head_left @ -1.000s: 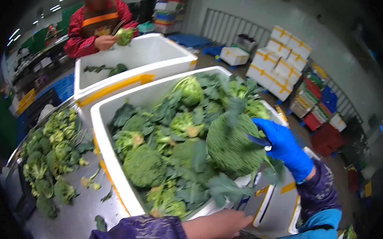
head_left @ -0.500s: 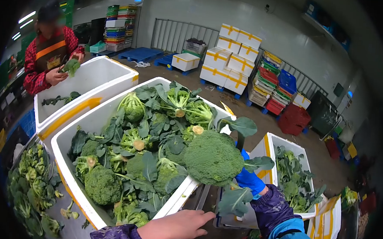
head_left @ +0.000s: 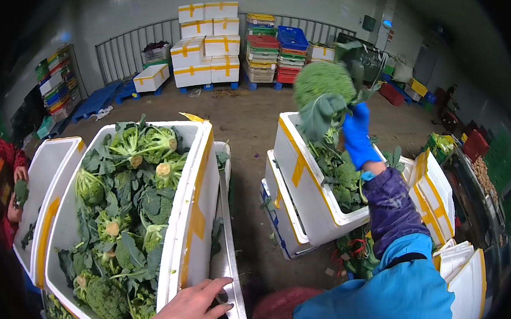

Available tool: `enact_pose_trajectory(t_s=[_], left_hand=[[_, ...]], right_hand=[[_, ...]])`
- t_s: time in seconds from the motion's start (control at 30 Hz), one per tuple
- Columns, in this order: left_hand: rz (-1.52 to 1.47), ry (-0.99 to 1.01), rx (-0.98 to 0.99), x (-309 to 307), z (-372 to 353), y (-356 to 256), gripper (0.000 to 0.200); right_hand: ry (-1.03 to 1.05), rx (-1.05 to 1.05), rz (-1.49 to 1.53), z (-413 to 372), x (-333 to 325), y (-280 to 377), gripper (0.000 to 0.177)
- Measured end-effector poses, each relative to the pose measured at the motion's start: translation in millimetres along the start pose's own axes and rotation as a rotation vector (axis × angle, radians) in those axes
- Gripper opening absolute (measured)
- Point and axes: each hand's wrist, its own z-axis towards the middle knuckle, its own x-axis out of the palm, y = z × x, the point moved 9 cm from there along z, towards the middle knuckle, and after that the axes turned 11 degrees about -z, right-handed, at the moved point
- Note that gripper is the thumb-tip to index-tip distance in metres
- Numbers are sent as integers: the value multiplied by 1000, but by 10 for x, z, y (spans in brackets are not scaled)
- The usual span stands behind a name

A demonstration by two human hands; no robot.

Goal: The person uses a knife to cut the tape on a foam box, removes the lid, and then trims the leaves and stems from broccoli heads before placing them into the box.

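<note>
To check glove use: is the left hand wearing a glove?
No, the left hand is bare, while the right hand wears a blue glove.

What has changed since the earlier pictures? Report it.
The right hand carried the broccoli head rightward, from over the near box to over the right box; the view swung right too. Unchanged: the broccoli head stays gripped; the left hand remains beside the near box.

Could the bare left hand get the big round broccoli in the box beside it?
Probably yes. The left hand looks empty and is close to the white box, which has no lid on. It would have to go over the rim, but nothing seems to cover the big round broccoli.
</note>
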Motion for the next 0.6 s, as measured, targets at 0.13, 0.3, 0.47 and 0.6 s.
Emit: enact_pose_trajectory(t_s=[0.13, 0.3, 0.47, 0.6], left_hand=[[120, 50, -36, 28, 74, -38, 45], [95, 98, -19, 99, 48, 239, 48], [34, 119, -36, 104, 58, 240, 48], [12, 35, 35, 109, 27, 247, 47]], right_hand=[[-115, 33, -840, 125, -825, -724, 46], [57, 150, -728, -275, -1239, -2584, 46], [411, 383, -490, -183, 438, -1538, 22], [681, 189, -103, -323, 1932, -3, 26]])
